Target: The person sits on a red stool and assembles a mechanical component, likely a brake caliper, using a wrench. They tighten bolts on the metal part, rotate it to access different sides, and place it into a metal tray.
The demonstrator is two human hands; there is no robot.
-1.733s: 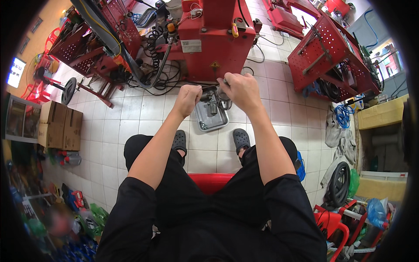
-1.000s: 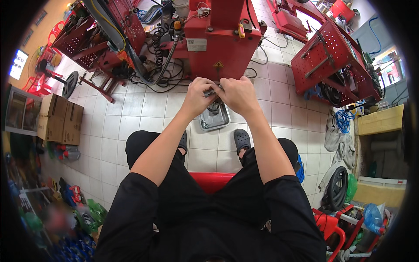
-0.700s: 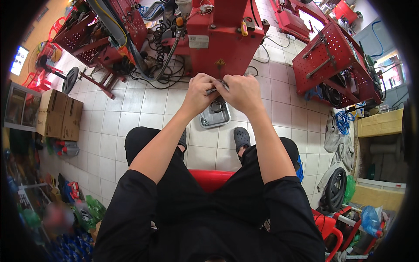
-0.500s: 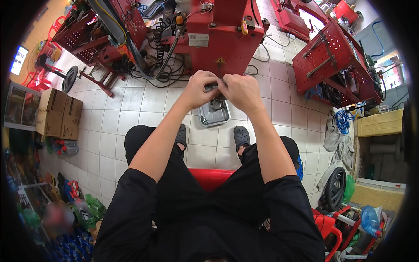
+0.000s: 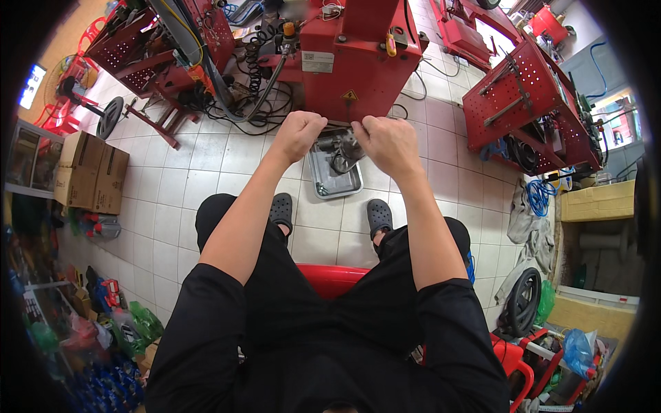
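Note:
Out in front of me, my left hand (image 5: 301,135) is curled closed, its thumb side turned to the right. My right hand (image 5: 390,144) is closed as well, with the thumb pressed along the fingers. A gap parts the two hands. Whatever they pinch is hidden or too small to name; a thin dark line shows between them, but I cannot tell if they hold it. Below, on the floor, lies a shallow grey tray (image 5: 337,187) with greasy metal parts (image 5: 342,157) in it, one of them ring-shaped. My right hand covers part of the tray's far right side.
A red machine (image 5: 361,82) stands just beyond the hands, with black cables (image 5: 268,113) at its left. A perforated red cart (image 5: 513,103) is on the right, cardboard boxes (image 5: 91,172) on the left. My feet in dark clogs (image 5: 379,217) flank the tray; a red seat (image 5: 330,279) is under me.
My hands were together above the tray and have moved apart, the left one going left and the right one slightly right. More of the metal parts now shows between them.

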